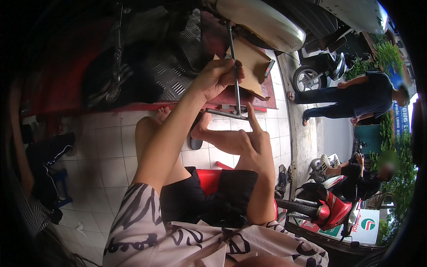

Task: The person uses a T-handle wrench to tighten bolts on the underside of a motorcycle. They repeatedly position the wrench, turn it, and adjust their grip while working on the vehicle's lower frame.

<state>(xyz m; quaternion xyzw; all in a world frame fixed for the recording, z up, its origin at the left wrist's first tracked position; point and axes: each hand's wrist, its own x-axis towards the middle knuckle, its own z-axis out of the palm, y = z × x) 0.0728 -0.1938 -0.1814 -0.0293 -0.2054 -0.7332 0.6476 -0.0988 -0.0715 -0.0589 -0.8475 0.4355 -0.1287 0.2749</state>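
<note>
T-handle wrench (235, 80) in left hand (216, 78), right hand (255, 142) at crossbar.

daylight floods in from the right; left side dim, edges black and bent by fisheye.

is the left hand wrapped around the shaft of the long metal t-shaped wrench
Yes, the left hand is closed around the upright shaft of the long metal T-shaped wrench, while the right hand touches its crossbar.
</note>
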